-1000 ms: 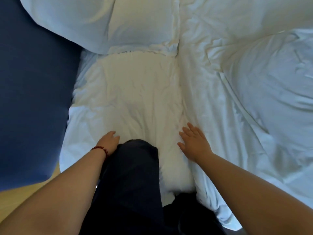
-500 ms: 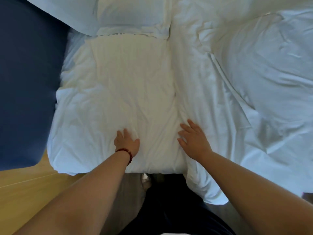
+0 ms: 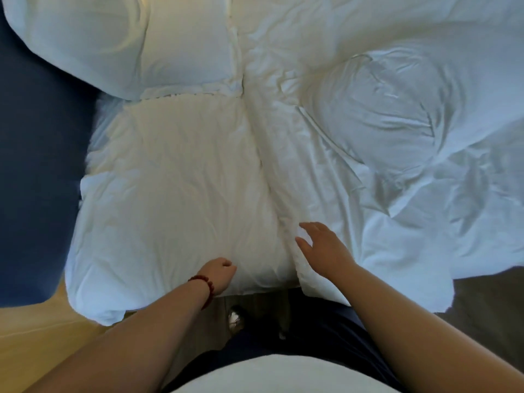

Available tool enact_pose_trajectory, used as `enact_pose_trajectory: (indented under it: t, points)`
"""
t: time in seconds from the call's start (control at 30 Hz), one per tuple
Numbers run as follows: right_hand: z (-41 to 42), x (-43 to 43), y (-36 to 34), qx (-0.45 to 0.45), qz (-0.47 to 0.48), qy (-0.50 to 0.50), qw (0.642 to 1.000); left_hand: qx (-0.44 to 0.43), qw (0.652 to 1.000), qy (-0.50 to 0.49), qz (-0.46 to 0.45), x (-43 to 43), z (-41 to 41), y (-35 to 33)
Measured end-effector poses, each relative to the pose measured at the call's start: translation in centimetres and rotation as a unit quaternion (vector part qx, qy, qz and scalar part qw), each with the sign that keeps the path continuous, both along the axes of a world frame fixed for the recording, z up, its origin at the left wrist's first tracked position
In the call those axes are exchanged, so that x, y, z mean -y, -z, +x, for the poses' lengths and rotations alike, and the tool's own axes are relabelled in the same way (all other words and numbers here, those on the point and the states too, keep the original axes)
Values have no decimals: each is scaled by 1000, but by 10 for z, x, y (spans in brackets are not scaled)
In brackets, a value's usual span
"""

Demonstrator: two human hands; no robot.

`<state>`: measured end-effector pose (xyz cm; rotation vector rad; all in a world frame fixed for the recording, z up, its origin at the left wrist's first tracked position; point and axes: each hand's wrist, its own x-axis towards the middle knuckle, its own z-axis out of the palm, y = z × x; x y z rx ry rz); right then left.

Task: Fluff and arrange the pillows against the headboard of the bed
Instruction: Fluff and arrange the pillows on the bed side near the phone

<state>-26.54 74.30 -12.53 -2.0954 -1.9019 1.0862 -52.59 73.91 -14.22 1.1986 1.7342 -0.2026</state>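
A white near pillow [image 3: 175, 194] lies flat at the bed's near edge, next to the dark blue headboard [image 3: 34, 171] on the left. A second white pillow [image 3: 127, 38] lies beyond it at top left. My left hand [image 3: 219, 275], with a red bead bracelet, presses the near pillow's front edge with curled fingers. My right hand [image 3: 323, 249] hovers with fingers apart over the seam between that pillow and the rumpled white duvet [image 3: 397, 143].
The duvet bunches into a mound on the right. Light wooden floor [image 3: 34, 350] shows at bottom left and dark carpet [image 3: 487, 302] at bottom right. My dark trousers and white top fill the bottom middle.
My left hand slid back to the pillow's front edge and curled its fingers. My right hand lifted off the bedding. The view pulled back from the bed.
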Motion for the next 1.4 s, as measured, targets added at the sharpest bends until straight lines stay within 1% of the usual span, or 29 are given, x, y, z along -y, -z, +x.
enact_pose_trajectory:
  t: [0.1, 0.23, 0.33, 0.4, 0.47, 0.53, 0.67, 0.73, 0.77, 0.8, 0.83, 0.9, 0.93, 0.97, 1.07, 1.13, 1.17, 1.2, 1.27, 1.3, 1.4]
  points:
    - [29, 1, -15, -3, 4, 23, 1000, 37, 998, -28, 38, -16, 27, -15]
    - [82, -18, -28, -42, 25, 62, 997, 96, 989, -91, 69, -38, 86, -34]
    - [133, -42, -36, -65, 57, 37, 996, 126, 978, -147, 77, -55, 143, -44]
    - [173, -58, -40, -46, 82, 12, 995, 145, 969, -187, 73, -67, 189, -50]
    - [214, -75, -43, -18, 127, 10, 992, 175, 957, -221, 71, -82, 237, -56]
    - [252, -90, -44, -8, 160, 26, 987, 206, 944, -244, 79, -100, 281, -62]
    - [305, -117, -40, -23, 130, 69, 989, 256, 911, -317, 71, -143, 341, -64]
    - [322, -131, -35, -59, 121, 111, 985, 277, 893, -350, 48, -163, 360, -58]
    - [328, -139, -32, -87, 114, 151, 978, 293, 883, -365, 38, -173, 367, -54]
    - [333, -147, -30, -119, 99, 203, 967, 310, 869, -386, 30, -183, 373, -50]
    - [337, -155, -27, -162, 77, 264, 948, 323, 853, -409, 26, -192, 380, -47]
    - [343, -170, -23, -258, 39, 375, 890, 328, 828, -455, 17, -212, 393, -44]
    - [345, -177, -22, -281, 33, 408, 868, 326, 822, -467, 10, -220, 400, -43]
    - [347, -185, -19, -284, 32, 432, 856, 317, 824, -469, 3, -228, 407, -42]
    - [348, -204, -12, -290, 16, 493, 820, 241, 841, -484, 4, -244, 429, -47]
    - [351, -210, -4, -295, -6, 527, 797, 188, 834, -517, 44, -247, 440, -50]
    - [355, -211, -1, -309, -17, 548, 777, 173, 825, -534, 66, -249, 443, -49]
    - [360, -211, -1, -339, -40, 567, 749, 176, 810, -552, 90, -250, 445, -49]
    - [370, -210, -1, -414, -93, 589, 688, 213, 773, -581, 136, -251, 446, -53]
    - [375, -210, -4, -443, -108, 591, 665, 225, 764, -584, 155, -252, 444, -57]
    - [385, -219, -19, -517, -78, 575, 630, 241, 757, -569, 211, -248, 436, -76]
